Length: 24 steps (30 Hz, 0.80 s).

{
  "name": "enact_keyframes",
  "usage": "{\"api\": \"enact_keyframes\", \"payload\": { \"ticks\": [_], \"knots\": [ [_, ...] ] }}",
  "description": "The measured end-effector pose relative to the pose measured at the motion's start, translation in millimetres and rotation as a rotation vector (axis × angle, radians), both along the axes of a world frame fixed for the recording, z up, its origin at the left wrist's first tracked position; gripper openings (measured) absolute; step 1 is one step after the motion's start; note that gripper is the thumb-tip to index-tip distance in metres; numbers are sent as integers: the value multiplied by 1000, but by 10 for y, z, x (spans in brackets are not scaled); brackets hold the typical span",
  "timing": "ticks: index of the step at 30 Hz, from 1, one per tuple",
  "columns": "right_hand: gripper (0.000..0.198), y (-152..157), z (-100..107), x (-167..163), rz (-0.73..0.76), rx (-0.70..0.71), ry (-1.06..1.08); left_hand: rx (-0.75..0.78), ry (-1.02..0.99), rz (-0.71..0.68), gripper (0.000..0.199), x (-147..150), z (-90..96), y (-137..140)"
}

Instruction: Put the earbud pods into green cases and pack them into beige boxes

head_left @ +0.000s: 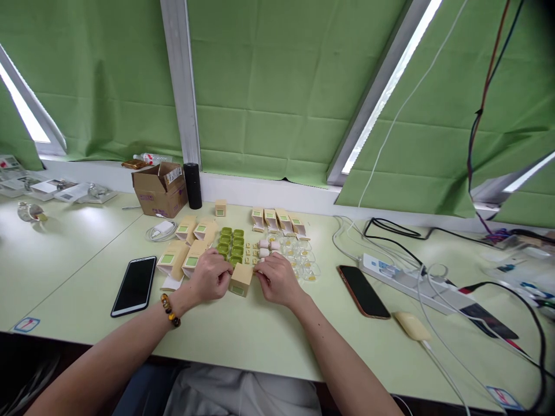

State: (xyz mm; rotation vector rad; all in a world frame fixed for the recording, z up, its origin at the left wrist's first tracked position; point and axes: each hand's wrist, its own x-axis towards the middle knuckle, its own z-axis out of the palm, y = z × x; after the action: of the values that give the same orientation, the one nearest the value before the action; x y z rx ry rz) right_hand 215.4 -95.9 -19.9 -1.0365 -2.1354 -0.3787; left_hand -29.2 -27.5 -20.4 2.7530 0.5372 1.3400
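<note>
Near edge of the table [243,346], middle: person's lap [243,393], cut off by the frame bottom, as are both forearms. Bead bracelet [170,311] on the left wrist.

Just beyond, left hand [211,274] and right hand [276,278] are at either side of a small box [241,281], which sits between them over the table. Fingers of both curled narrow at its sides. Fingertips mostly tucked out of sight, can't tell if it's actually pinched.

Right side: yellow case [411,326] with a white cable, dark phone [363,291], white power strip [403,280], partly covered by cables. Left side: white-edged phone [134,286].

Farther, left of centre: open boxes [173,255], one partly hidden by the left hand. Centre: two columns of green tubs [237,241], then tiny yellow pieces [248,252], too small to identify. Pink pieces [263,244] beyond the right hand, some covered by it. Clear cups [306,254] right of those, overlapping, count unclear.

Far: four more boxes [284,221] in a row, cardboard carton [161,193], black cylinder [193,186]. Clutter at the far right is blurry.
</note>
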Motion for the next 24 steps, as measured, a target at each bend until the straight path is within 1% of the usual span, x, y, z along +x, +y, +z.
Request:
{"api": "enact_keyframes", "payload": {
  "ticks": [3, 7, 10, 12, 15, 19, 21, 24],
  "knots": [
    [17, 14, -20, -12, -19, 13, -20, 6, 14, -7, 17, 1, 0, -11],
    [14, 9, -19, -7, -34, 44, 0, 24, -2, 28, 16, -1, 14, -15],
    [16, 2, -22, -3, -19, 49, 7, 41, -23, 38, 16, -4, 34, -22],
    [17, 2, -27, -7, 1, 27, 3, 48, -14, 40, 17, -3, 54, -39],
    [17, 7, -33, -18, 17, -9, 25, 30, 32, 31, 16, 4, 100, -81],
    [17, 5, -31, -29, 4, 7, 17, -24, 71, -7, 15, 14, 173, -137],
    [17, 6, -36, -26, -23, 30, 12, -52, 105, -19, 18, 16, 205, -151],
    [17, 18, -53, -12, -71, 66, 35, -86, 206, -49, 30, 23, 244, -161]
  ]
}}
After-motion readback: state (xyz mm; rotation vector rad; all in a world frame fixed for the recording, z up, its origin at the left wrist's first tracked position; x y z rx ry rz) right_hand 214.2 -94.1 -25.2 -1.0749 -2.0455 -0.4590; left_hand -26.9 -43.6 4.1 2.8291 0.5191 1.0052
